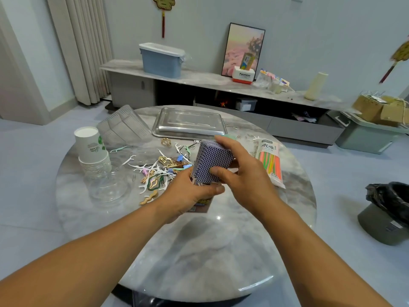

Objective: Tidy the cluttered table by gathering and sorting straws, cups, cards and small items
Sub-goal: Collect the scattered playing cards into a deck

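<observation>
Both of my hands hold a deck of blue-patterned playing cards [210, 161] above the middle of the round marble table [199, 251]. My left hand [188, 193] grips the deck's lower end together with a card box [202, 204] underneath. My right hand [241, 171] wraps around the deck from the right, thumb across its front. A bag of coloured straws [271, 165] lies to the right. A stack of paper cups [91, 149] stands at the left. Floss picks, clips and hairpins [158, 171] lie scattered left of the deck.
A metal tray [189, 125] and a clear ribbed container [124, 126] sit at the table's far side. Clear plastic cups [108, 185] lie near the paper cups. A bin with a black bag [389, 211] stands on the floor at right. A low cabinet [221, 89] runs along the wall.
</observation>
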A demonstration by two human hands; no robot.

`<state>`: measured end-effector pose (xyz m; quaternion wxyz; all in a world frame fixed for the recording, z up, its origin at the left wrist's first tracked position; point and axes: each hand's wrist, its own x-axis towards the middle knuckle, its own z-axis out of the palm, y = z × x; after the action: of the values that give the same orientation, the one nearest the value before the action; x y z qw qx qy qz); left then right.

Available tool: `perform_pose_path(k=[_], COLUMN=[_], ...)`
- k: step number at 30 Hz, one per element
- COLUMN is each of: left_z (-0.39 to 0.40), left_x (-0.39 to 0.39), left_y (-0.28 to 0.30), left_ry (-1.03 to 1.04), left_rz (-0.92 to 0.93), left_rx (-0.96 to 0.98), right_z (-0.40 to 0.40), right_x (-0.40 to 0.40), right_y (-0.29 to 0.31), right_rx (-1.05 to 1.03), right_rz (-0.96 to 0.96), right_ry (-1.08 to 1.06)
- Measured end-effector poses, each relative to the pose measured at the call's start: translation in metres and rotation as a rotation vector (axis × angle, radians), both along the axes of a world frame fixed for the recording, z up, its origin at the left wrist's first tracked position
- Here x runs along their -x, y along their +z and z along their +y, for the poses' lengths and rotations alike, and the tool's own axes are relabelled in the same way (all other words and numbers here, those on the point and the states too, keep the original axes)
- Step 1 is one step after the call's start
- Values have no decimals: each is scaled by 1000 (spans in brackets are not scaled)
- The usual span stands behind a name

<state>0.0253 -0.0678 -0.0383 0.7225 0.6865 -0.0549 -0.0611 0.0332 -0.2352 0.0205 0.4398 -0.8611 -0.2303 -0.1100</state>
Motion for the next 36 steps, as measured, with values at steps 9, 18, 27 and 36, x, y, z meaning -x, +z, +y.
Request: perform_pose_path(k=[9, 18, 27, 36], left_z=[-4, -8, -16, -11], left_x=[-2, -6, -1, -1], left_y=[1, -29, -48, -49], left_ry=[26, 84, -50, -145], left_rz=[-43, 14, 114, 181], left_rx=[20, 12, -22, 43], right_z=[-4, -8, -12, -5], right_x=[-1, 0, -2, -6], right_y=[2, -3, -10, -8], right_rx=[-119, 251, 509, 559], right_rz=[44, 179, 297, 302], right_ry=[-15, 124, 155, 144])
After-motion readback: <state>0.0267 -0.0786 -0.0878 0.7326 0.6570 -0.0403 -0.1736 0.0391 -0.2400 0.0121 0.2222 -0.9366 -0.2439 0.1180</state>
